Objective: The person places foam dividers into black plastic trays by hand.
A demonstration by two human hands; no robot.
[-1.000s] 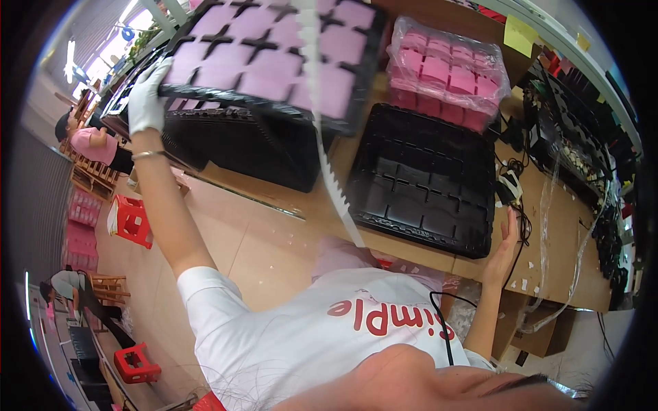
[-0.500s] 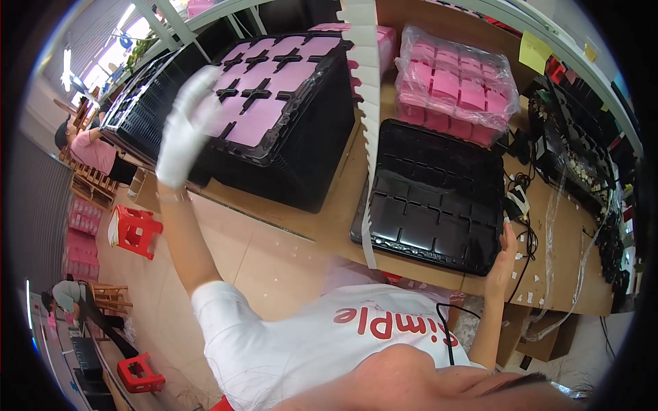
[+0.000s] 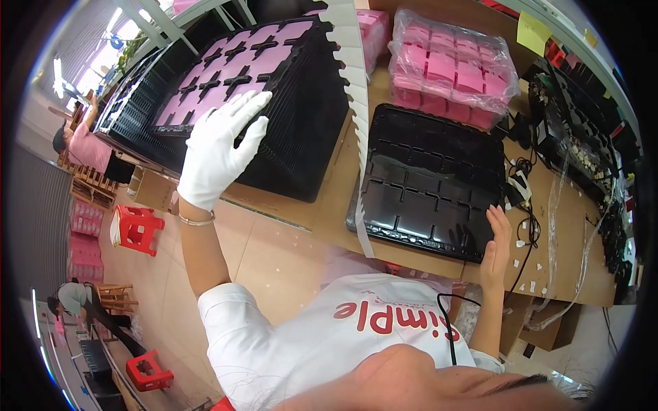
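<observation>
From my remote station I read this as a factory assembly or packing floor. A long wooden workbench (image 3: 329, 205) carries a tall stack of black moulded trays (image 3: 301, 123) topped with pink inserts, a single empty black compartment tray (image 3: 432, 178), and a bag-wrapped bundle of pink trays (image 3: 456, 68). Cables and small electrical parts (image 3: 582, 137) crowd the bench's far end beneath a metal shelf frame. On the tiled floor stand red plastic stools (image 3: 137, 229), wooden pallets (image 3: 86, 188) and further stacks of pink trays (image 3: 86, 233). Other workers (image 3: 75, 301) sit at neighbouring stations, as on a production line
</observation>
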